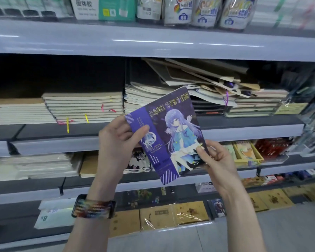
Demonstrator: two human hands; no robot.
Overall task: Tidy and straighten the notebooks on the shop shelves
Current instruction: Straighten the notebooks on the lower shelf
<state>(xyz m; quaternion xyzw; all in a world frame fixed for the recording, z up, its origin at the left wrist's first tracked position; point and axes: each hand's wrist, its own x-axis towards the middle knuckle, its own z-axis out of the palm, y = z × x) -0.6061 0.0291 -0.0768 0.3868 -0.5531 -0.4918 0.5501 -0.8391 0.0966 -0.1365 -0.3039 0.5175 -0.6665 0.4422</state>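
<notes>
Now | left hand point(116, 140) and right hand point(215, 159) grip purple notebook point(169, 135) | cover: "DARK SYSTEM"

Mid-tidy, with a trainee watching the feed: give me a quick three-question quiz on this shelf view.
1. True or false: the left hand and right hand both hold the notebook.
2. Which wrist wears the wristband? A) left B) right C) neither
3. Fill in: the jumbled pile lies to the ____ of the ribboned stack.
Key: 1 true; 2 A; 3 right.
</notes>
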